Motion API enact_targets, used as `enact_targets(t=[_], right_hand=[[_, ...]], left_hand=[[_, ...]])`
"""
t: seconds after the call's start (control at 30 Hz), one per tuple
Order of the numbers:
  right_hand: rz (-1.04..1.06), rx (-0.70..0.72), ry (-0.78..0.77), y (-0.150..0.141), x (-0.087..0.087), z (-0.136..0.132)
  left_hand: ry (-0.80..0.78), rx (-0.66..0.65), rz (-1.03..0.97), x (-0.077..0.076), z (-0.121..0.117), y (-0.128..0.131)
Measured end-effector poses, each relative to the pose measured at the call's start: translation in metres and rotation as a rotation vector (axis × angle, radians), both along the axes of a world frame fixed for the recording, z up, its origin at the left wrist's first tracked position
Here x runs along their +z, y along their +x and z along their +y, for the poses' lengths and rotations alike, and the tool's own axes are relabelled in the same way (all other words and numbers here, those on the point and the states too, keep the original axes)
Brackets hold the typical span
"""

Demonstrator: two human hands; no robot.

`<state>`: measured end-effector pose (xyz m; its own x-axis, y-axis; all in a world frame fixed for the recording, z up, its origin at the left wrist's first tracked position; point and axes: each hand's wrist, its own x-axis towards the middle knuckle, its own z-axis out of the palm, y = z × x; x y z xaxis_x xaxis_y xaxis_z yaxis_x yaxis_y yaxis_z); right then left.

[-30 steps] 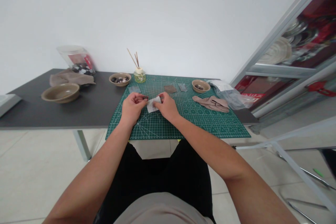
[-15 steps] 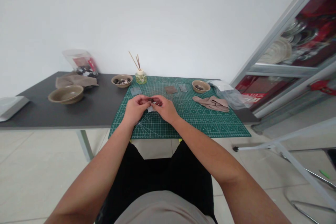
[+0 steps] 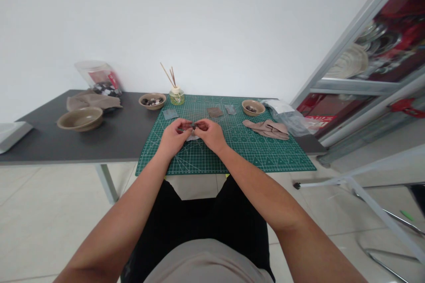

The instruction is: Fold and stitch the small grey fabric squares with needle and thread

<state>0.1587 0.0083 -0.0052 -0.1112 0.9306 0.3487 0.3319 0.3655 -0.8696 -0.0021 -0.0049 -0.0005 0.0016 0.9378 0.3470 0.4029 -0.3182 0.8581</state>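
Note:
My left hand and my right hand meet above the green cutting mat. Between their pinched fingertips is a small dark stone, mostly covered by the fingers. Just under the fingers, a small white piece shows; whether it is paper or cloth I cannot tell. Beyond my hands lie a grey-blue square, a brown square and a small clear bag. A bowl with a few dark stones stands at the mat's right rear.
Left of the mat are a bowl of mixed stones, a larger bowl, a cloth and a clear tub. A reed diffuser stands at the mat's rear edge. Rightward lie a crumpled cloth and a plastic bag.
My fingertips have shifted slightly around the small dark stone, and less of the white piece beneath shows. The whole view has moved a little; the things on the table stay put.

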Motion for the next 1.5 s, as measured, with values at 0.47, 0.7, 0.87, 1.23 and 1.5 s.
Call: enact_targets(t=[0.47,0.7,0.87,1.23,1.5], right_hand=[[-0.407,-0.007,0.082,-0.004,0.008,-0.003],[-0.578,0.083,0.149,0.013,0.008,0.007],[-0.614,0.138,0.191,0.016,0.004,0.010],[-0.552,0.157,0.163,0.017,0.007,0.009],[-0.536,0.055,0.132,0.020,0.004,0.011]], left_hand=[[-0.042,0.065,0.785,0.005,-0.004,0.010],[-0.050,0.070,0.723,0.003,-0.003,0.010],[-0.052,0.110,0.771,0.002,-0.006,0.012],[-0.032,0.145,0.861,0.006,-0.014,0.020],[-0.039,0.121,0.833,0.005,-0.013,0.017]])
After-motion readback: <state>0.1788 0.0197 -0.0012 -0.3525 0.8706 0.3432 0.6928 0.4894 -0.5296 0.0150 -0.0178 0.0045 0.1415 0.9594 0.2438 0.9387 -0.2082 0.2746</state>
